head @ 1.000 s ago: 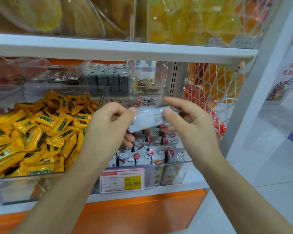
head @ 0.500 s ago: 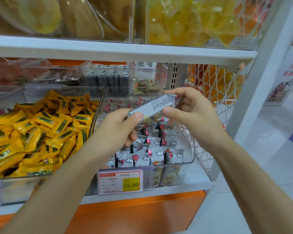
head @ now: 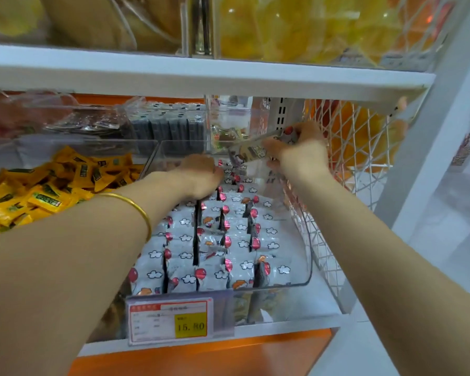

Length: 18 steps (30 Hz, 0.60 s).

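Observation:
A clear plastic bin (head: 308,267) on the shelf holds several grey snack packets (head: 236,240) printed with white clouds and red balloons, standing in rows. My right hand (head: 301,156) grips one such packet (head: 255,150) over the bin's far right corner, the packet tilted with its lower end to the left. My left hand (head: 201,176) reaches down into the far rows of packets, its fingers hidden among them. A gold bangle sits on my left wrist.
A bin of yellow packets (head: 38,191) lies to the left. Clear boxes of dark packets (head: 163,126) and sweets (head: 228,134) stand behind. A white shelf board (head: 201,77) hangs low overhead. A white wire mesh side (head: 345,164) closes the right. A price tag (head: 171,321) marks the front.
My left hand let go of the packet and dropped into the bin's rows. My right hand carried the packet back and to the right. The camera moved closer to the bin.

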{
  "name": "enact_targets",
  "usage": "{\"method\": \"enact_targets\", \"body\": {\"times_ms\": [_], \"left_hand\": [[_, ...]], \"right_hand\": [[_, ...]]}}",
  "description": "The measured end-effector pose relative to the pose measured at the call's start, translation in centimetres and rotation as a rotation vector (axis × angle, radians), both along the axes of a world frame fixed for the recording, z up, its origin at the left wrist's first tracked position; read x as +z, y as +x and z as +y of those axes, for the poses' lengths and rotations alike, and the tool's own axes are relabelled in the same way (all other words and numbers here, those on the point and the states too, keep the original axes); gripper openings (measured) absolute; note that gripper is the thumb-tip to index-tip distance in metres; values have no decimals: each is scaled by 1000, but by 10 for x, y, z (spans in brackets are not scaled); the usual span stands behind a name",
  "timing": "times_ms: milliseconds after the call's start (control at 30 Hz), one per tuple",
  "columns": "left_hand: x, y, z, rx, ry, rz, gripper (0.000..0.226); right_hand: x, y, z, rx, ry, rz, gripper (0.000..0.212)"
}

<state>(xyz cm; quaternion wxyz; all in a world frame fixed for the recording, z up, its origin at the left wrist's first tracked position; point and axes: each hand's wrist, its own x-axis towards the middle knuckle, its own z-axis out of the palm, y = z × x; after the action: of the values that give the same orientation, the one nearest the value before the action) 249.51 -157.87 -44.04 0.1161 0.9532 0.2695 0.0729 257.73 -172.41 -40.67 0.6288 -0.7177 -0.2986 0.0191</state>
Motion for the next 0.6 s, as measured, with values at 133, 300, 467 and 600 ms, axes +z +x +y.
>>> {"method": "enact_targets", "body": {"times_ms": [133, 300, 467, 600], "left_hand": [[-8, 7, 8, -31, -33, -3, 43], [-8, 9, 10, -20, -65, 51, 49], [-1, -2, 13, -4, -42, 107, 49], [-3, -8, 8, -12, -71, 93, 34]], "right_hand": [[4, 11, 18, 3, -29, 4, 24], [9, 14, 35, 10, -57, -51, 21], [11, 13, 56, 56, -154, -170, 26], [7, 12, 75, 98, -235, -315, 30]]}}
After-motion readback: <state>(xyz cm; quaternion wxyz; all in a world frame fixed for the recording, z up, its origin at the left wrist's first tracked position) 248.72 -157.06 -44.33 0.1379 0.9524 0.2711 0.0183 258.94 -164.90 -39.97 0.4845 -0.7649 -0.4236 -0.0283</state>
